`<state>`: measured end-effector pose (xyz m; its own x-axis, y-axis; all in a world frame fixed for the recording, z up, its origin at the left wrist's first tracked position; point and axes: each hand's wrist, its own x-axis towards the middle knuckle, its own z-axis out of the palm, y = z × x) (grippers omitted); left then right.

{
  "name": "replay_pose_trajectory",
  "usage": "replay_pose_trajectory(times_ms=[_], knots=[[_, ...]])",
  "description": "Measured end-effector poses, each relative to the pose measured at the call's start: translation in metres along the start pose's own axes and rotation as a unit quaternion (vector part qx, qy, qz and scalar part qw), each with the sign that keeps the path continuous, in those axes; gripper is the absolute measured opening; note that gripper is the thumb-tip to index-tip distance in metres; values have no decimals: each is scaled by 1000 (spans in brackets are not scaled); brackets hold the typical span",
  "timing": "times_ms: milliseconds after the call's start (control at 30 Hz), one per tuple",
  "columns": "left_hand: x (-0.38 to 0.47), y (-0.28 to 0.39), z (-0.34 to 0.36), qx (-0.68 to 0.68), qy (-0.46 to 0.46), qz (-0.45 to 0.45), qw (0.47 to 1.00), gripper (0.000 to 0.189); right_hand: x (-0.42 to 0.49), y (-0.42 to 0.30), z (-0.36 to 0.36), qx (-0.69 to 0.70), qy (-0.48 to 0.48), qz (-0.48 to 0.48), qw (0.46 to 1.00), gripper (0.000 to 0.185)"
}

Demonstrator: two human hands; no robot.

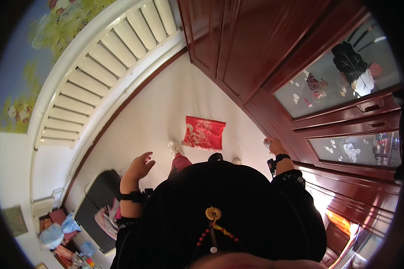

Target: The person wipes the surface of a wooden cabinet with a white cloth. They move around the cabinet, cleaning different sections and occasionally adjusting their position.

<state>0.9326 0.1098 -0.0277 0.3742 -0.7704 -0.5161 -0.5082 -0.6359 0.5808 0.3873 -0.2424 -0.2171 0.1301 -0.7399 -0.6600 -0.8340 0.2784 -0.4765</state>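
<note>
My left hand is raised at the left of my body, its fingers apart and nothing in it. At the right, beside the dark red wooden cabinet, my right hand is closed on a small whitish and reddish item, too small to name. A red cloth with a pale printed pattern lies on the pale floor in front of me, next to my white shoe. Black straps with small devices sit on both wrists.
A white radiator runs along the left wall above a brown baseboard. The cabinet has patterned glass panels. At the lower left stand a black flat-topped piece with pinkish fabric on it, and light blue bags among clutter.
</note>
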Motion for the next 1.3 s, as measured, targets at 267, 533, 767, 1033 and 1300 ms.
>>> replay_pose_trajectory(times_ms=[267, 533, 767, 1033, 1300], knots=[[101, -61, -188, 75, -5, 10, 997, 52, -64, -68, 164, 119, -62, 76, 988, 32], [174, -47, -231, 98, -57, 123, 986, 49, -117, -121, 231, 189, -16, 140, 972, 28], [199, -56, -217, 122, -157, 64, 978, 51, -136, -139, 225, 204, -16, 142, 969, 28], [230, -44, -220, 92, -145, 62, 983, 50, -76, -164, 206, 214, -49, 168, 961, 33], [316, 33, -202, 133, -143, 24, 980, 52, 26, -144, 152, 202, -39, 174, 963, 34]])
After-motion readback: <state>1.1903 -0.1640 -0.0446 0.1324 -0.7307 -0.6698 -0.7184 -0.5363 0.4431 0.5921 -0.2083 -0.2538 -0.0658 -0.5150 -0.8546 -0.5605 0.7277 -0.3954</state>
